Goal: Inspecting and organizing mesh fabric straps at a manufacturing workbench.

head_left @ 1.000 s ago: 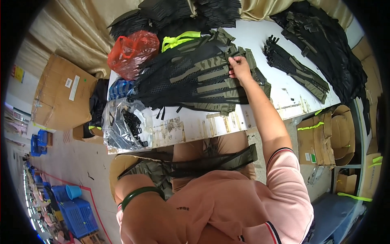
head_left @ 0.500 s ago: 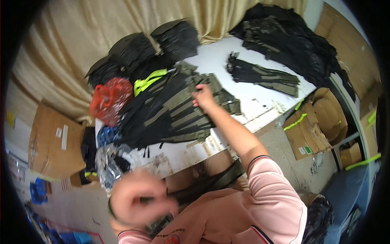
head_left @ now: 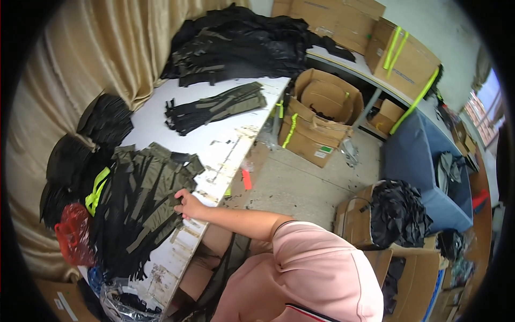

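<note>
My right hand is at the near right edge of a fanned-out pile of black and olive fabric strips on the white table. Its fingers are curled and seem closed on the end of a strip; exactly what lies between them is partly hidden. My left hand is out of the picture. A dark strip of fabric hangs over my lap below the table edge. Beyond the pile, a smaller bundle of similar strips lies on the table.
Black fabric is heaped at the table's far end. Stacked black bundles, a neon-yellow strip and a red plastic bag line the left. Cardboard boxes, a blue-grey bin and a black bag stand to the right.
The view has swung to the right, bringing the bin and boxes in. My right hand has gone from over the pile to its near edge. My left hand, blurred before, has left the picture.
</note>
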A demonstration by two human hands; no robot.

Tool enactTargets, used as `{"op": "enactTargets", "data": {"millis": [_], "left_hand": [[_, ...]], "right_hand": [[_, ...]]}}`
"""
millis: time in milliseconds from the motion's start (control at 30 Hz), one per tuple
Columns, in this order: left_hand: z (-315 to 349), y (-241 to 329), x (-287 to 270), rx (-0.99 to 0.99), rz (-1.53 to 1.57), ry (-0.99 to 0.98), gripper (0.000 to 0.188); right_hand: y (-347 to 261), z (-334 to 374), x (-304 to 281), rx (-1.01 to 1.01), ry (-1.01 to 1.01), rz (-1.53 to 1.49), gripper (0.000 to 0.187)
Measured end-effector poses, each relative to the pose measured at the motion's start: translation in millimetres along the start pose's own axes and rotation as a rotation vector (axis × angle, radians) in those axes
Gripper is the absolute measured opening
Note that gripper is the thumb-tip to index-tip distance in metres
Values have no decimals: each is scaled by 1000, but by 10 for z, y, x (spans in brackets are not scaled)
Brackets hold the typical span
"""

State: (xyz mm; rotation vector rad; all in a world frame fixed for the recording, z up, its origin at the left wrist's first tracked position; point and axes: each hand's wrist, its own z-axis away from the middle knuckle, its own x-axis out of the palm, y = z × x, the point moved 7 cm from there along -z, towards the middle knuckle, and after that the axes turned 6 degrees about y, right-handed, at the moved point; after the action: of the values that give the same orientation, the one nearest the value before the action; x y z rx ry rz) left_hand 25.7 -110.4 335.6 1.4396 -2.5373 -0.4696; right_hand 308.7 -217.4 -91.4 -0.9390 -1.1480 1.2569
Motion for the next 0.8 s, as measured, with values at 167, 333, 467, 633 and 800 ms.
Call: {"op": "enactTargets", "data": {"millis": [167, 333, 467, 633, 800], "left_hand": [[289, -141, 78, 36, -79, -23, 19], [634, -478, 117, 78, -153, -47, 19], [868, -717, 152, 128, -226, -73, 20], [1136, -957, 155, 203, -357, -84, 20], [1283, -1130, 79, 300, -528, -80, 21]], "right_hand": [[199, 138, -19, -39, 2, 15, 36], [161, 236, -50, -239, 20, 169, 33], [71, 358, -95, -437, 90, 356, 28], [53, 359, -62, -427, 35, 368, 27], [55, 373, -46, -411, 48, 383, 28]]}}
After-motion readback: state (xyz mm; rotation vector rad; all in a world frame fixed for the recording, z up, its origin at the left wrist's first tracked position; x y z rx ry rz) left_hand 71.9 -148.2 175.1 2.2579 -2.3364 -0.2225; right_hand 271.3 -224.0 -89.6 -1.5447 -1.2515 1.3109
